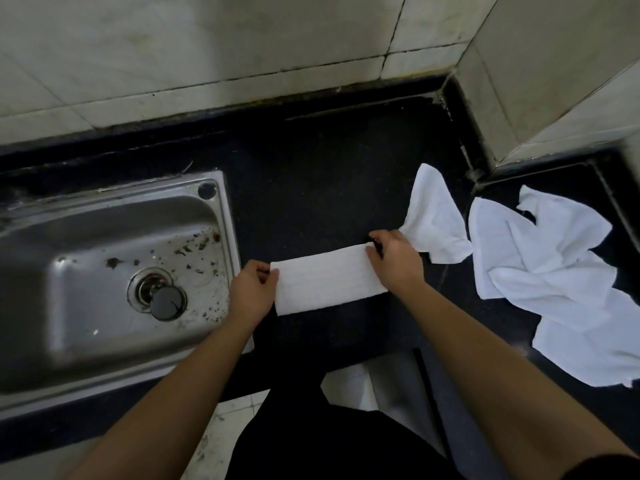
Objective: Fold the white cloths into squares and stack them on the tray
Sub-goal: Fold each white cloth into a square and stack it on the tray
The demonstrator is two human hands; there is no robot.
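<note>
left hand (252,292) and right hand (394,256) pinching folded cloth (329,278) ends, black counter (311,188)

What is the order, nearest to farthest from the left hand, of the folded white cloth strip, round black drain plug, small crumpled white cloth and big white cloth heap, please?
1. Folded white cloth strip: gripped by the left hand itself.
2. Round black drain plug: leftward, in the steel sink.
3. Small crumpled white cloth: beyond the right hand.
4. Big white cloth heap: far right.
</note>
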